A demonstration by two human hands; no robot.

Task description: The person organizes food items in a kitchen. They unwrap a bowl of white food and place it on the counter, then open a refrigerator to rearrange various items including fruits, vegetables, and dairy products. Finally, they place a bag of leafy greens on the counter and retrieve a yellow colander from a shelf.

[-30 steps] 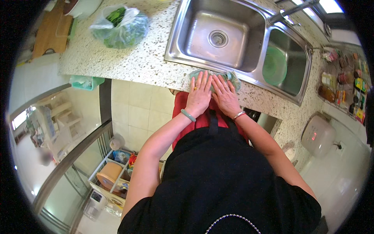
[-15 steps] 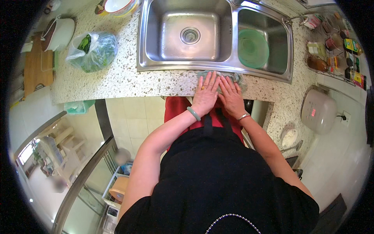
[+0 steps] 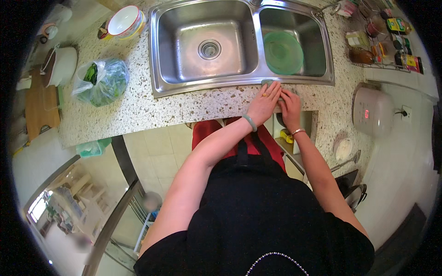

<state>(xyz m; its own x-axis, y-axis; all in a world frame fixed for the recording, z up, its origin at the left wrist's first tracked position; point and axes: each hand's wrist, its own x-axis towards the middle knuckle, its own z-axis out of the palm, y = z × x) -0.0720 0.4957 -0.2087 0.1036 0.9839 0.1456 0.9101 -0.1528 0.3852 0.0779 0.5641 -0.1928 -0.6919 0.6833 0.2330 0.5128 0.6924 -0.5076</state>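
My left hand (image 3: 265,102) and my right hand (image 3: 289,103) lie flat, side by side, pressing a pale green cloth (image 3: 267,83) onto the speckled stone counter (image 3: 152,108) in front of the steel double sink (image 3: 156,60). Most of the cloth is hidden under my palms; only a corner shows by the sink's front rim. A green bangle sits on my left wrist and a thin bracelet on my right. A green basin (image 3: 282,51) rests in the right sink bowl.
A clear bag of green vegetables (image 3: 100,82) lies on the counter at left, beside a white pot (image 3: 62,64) and a wooden board (image 3: 40,103). Stacked bowls (image 3: 124,20) stand behind it. A white cooker (image 3: 372,112) and a rack of bottles (image 3: 386,37) stand at right.
Both hands have slid the cloth to the right along the counter's front edge, from in front of the sink divider toward the right bowl. My view has shifted with them.
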